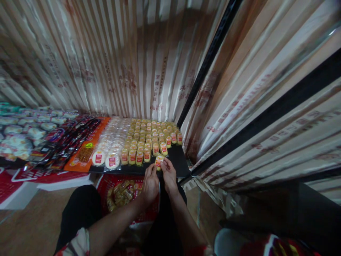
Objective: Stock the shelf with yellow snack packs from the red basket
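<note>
Between them, my left hand [150, 183] and my right hand [168, 175] pinch a small yellow snack packet [159, 162] with a red-and-white label. It is held over the front edge of a black shelf [177, 160]. Just beyond it, rows of matching yellow snack packets [140, 156] stand close together, labels toward me. To their left are stacks of round white wrapped crackers [112, 160] with red labels. Below my forearms, a red bag or box [102, 185] lies open with loose gold-wrapped packets [121, 193] inside.
Farther left on the shelf lie an orange snack bag [86, 151], dark red packets [71, 137] and white wrapped pieces [16, 142]. Printed pleated sheeting [157, 71] hangs behind, crossed by a black metal post [207, 64]. White-sided red boxes [18, 195] stand on the floor at left.
</note>
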`<action>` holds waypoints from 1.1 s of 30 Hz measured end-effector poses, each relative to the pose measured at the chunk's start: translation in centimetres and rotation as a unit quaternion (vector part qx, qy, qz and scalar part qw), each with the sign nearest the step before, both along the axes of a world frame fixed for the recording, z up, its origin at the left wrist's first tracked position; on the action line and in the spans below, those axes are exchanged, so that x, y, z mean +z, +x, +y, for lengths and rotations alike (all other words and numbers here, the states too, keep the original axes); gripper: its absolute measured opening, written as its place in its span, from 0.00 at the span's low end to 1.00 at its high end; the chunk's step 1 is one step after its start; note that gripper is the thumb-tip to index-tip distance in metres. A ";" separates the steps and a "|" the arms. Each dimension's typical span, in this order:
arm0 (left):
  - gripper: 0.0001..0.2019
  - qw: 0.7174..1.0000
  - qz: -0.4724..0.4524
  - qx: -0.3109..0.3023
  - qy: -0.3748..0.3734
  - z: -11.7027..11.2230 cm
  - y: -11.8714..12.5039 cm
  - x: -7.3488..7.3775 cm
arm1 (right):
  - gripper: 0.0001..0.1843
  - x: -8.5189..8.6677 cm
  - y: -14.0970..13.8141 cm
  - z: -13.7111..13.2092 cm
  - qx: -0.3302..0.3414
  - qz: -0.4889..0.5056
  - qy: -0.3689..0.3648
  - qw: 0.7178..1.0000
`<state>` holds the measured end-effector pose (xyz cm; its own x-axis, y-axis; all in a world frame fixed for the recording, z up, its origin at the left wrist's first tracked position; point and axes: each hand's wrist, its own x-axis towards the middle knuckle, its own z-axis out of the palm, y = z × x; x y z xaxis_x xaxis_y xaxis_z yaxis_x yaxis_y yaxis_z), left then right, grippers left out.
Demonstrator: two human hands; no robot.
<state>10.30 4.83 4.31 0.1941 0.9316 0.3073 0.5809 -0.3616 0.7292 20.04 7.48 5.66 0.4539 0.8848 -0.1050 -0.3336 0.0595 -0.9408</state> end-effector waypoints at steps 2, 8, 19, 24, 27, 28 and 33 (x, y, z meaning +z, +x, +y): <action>0.26 1.000 0.001 0.007 -0.007 0.7 0.4 0.3 | 0.25 -0.5 0.2 0.9 -0.012 -0.019 -0.012 1.000; 0.26 0.999 0.031 0.022 -0.039 2.0 1.2 0.9 | 0.26 -2.2 0.7 3.2 -0.032 -0.071 -0.042 0.996; 0.26 0.991 0.099 0.074 -0.056 3.1 2.0 0.8 | 0.24 -3.0 0.4 4.4 -0.021 -0.248 -0.016 0.968; 0.24 0.986 0.136 0.093 -0.027 3.0 2.1 0.9 | 0.26 -2.7 0.2 4.1 0.000 -0.272 -0.035 0.962; 0.25 0.986 0.140 0.081 -0.028 3.2 2.1 0.9 | 0.27 -2.3 0.1 4.1 0.011 -0.277 -0.050 0.960; 0.25 0.987 0.139 0.076 -0.035 3.3 2.1 0.8 | 0.27 -2.1 0.1 4.1 0.014 -0.278 -0.054 0.959; 0.27 0.991 0.117 0.039 -0.044 3.6 1.9 0.4 | 0.25 -1.9 0.1 4.3 0.022 -0.279 -0.051 0.959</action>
